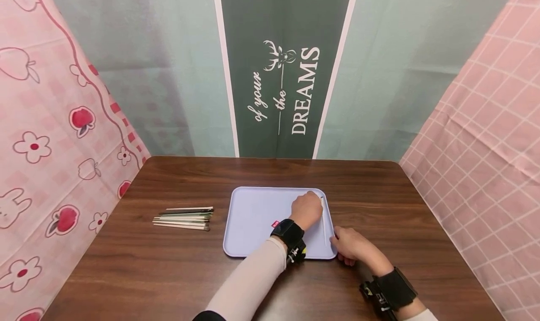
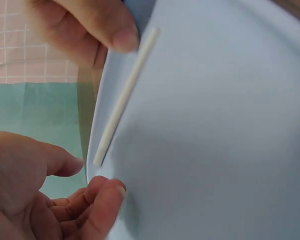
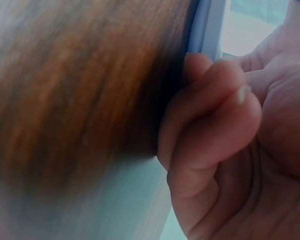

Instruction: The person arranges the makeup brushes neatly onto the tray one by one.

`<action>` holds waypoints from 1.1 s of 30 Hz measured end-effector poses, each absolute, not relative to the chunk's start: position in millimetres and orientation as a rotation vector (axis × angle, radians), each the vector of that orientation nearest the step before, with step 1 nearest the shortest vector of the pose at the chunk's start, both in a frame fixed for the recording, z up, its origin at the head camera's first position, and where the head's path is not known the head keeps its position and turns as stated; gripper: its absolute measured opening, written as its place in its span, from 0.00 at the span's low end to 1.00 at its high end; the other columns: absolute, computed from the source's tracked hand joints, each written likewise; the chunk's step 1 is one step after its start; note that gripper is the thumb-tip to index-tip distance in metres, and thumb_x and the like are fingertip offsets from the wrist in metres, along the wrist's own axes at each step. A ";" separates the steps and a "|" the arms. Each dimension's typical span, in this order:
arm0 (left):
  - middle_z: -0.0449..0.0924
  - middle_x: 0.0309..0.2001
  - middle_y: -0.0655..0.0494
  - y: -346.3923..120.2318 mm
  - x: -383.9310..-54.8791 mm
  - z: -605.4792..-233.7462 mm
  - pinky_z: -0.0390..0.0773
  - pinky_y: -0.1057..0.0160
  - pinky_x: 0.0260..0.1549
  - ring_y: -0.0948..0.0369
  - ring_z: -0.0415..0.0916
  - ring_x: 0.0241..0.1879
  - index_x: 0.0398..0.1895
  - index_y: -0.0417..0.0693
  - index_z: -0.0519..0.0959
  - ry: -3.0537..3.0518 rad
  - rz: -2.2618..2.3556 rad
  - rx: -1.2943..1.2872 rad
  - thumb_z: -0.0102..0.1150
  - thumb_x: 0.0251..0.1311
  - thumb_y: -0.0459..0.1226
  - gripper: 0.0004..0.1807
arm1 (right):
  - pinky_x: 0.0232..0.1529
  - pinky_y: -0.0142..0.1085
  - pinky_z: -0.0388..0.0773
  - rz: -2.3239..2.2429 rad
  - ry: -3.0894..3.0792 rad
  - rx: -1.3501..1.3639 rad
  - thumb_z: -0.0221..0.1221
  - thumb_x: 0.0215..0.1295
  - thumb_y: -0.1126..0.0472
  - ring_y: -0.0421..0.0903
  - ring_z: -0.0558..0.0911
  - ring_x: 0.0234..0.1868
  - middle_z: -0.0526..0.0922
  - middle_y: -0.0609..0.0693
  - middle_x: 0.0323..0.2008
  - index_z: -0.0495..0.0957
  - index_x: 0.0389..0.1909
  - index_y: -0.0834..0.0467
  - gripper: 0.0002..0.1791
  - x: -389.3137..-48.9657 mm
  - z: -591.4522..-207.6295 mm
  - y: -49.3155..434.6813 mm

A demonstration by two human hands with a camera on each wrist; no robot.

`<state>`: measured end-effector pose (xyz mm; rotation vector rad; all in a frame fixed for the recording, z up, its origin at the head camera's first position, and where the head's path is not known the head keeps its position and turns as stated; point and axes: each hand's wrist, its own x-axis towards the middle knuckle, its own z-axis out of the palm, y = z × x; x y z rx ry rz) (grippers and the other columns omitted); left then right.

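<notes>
Patterned cloths [image 1: 168, 77] wall in our wood-grain bench [image 1: 105, 274] at the back and on both sides. We have a lilac tray [image 1: 253, 213] near the middle, within easy reach of both hands, and one white stick [image 1: 324, 221] lies in it along the right edge, lined up with that side, probably to keep it neat. Left of the tray, a bundle of slim sticks [image 1: 185, 218] lies roughly parallel on the bench, likely sorted that way for easy picking. Our left hand [image 1: 306, 208] hovers over the tray's far right part: thumb and index finger stand apart near the stick's end, pinching nothing. Our right hand [image 1: 350, 246] grips the tray's right rim near the front corner, fingers curled, presumably to steady it.
</notes>
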<state>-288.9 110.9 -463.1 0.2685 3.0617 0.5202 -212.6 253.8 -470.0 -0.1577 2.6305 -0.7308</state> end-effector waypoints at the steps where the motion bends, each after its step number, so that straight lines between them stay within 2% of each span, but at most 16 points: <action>1: 0.83 0.32 0.50 107.8 -289.1 -462.7 0.80 0.58 0.28 0.54 0.83 0.33 0.40 0.40 0.80 3.058 0.521 0.245 0.55 0.69 0.40 0.11 | 0.14 0.38 0.75 -0.734 2.631 -0.160 0.50 0.73 0.64 0.46 0.76 0.13 0.76 0.53 0.17 0.70 0.31 0.59 0.08 -212.5 -469.7 254.1; 6: 0.84 0.33 0.49 90.2 -287.5 -459.3 0.80 0.56 0.28 0.53 0.83 0.33 0.43 0.42 0.79 3.078 0.452 0.235 0.58 0.66 0.41 0.12 | 0.14 0.38 0.75 -0.744 2.635 -0.160 0.50 0.72 0.65 0.46 0.76 0.12 0.76 0.53 0.17 0.69 0.30 0.59 0.08 -211.6 -469.0 256.1; 13: 0.83 0.38 0.51 63.4 -274.1 -447.6 0.80 0.55 0.33 0.54 0.81 0.40 0.42 0.44 0.79 3.122 0.301 0.389 0.61 0.64 0.42 0.11 | 0.14 0.37 0.75 -0.731 2.630 -0.174 0.50 0.73 0.64 0.46 0.76 0.13 0.76 0.53 0.17 0.69 0.31 0.59 0.09 -211.7 -469.4 257.4; 20: 0.82 0.40 0.50 30.2 -257.3 -435.9 0.77 0.54 0.37 0.53 0.79 0.43 0.44 0.43 0.80 3.186 0.126 0.528 0.65 0.60 0.46 0.17 | 0.15 0.38 0.75 -0.726 2.627 -0.174 0.50 0.73 0.64 0.46 0.76 0.13 0.76 0.53 0.18 0.69 0.31 0.59 0.08 -212.1 -469.8 257.7; 33: 0.78 0.39 0.50 -50.7 -232.7 -442.3 0.78 0.51 0.37 0.51 0.75 0.43 0.42 0.43 0.79 3.173 0.117 0.606 0.64 0.63 0.46 0.15 | 0.15 0.38 0.75 -0.720 2.616 -0.182 0.50 0.73 0.64 0.46 0.76 0.14 0.76 0.53 0.18 0.69 0.32 0.60 0.08 -212.8 -469.8 255.9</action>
